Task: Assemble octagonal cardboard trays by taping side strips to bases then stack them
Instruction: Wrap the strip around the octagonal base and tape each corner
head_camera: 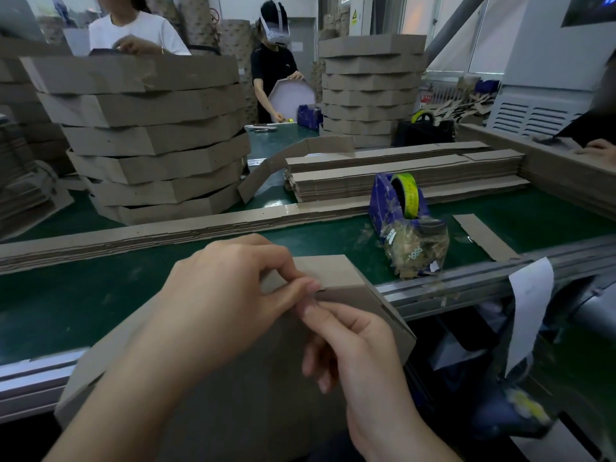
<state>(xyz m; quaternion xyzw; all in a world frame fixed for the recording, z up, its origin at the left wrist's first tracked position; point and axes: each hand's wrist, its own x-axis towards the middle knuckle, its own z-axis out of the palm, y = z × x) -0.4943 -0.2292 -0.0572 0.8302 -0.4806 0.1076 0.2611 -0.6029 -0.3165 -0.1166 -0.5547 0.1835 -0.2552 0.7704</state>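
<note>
Tray (363,298) of plain brown cardboard, hanging half over the near edge of the green table (83,295). Tilts up toward the camera; long axis runs from near left to far right, with an angled corner pointing toward the blue tape dispenser (405,208). Shows dull, unprinted walls, folded at the corners, with a seam on the top edge. Left hand (226,295): thumb and forefinger pinching the wall's top edge at that seam. Right hand (363,358): thumb and forefinger pinching the same wall just below, other fingers curled. Stack of finished trays (150,138) toward the far left; flat strips (400,171) behind the dispenser.
</note>
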